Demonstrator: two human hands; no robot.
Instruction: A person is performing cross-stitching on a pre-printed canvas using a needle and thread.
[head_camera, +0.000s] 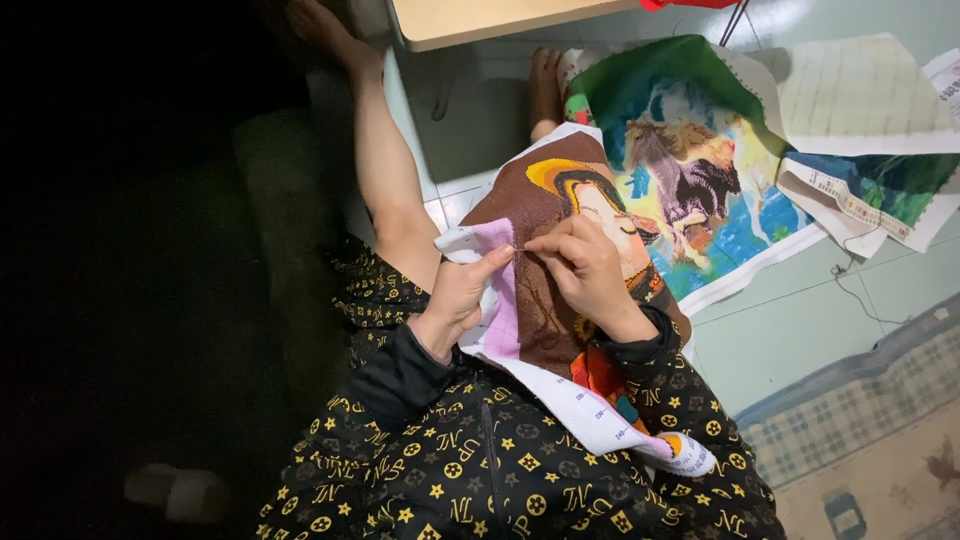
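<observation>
A cross-stitch canvas (540, 200) lies over my lap and knee, mostly brown with a stitched orange-and-cream figure and a white gridded border. My left hand (462, 292) grips the folded left edge of the canvas, thumb pressed on top. My right hand (585, 268) rests on the stitched brown area, fingertips pinched together right beside my left thumb, as if on a needle or thread too small to see.
A second, larger embroidered cloth (700, 170) with horses, green and blue, spreads on the pale tiled floor to the right. A paper pattern sheet (860, 90) lies over it. A wooden table edge (470, 20) is at top. A checked rug (860, 420) sits lower right.
</observation>
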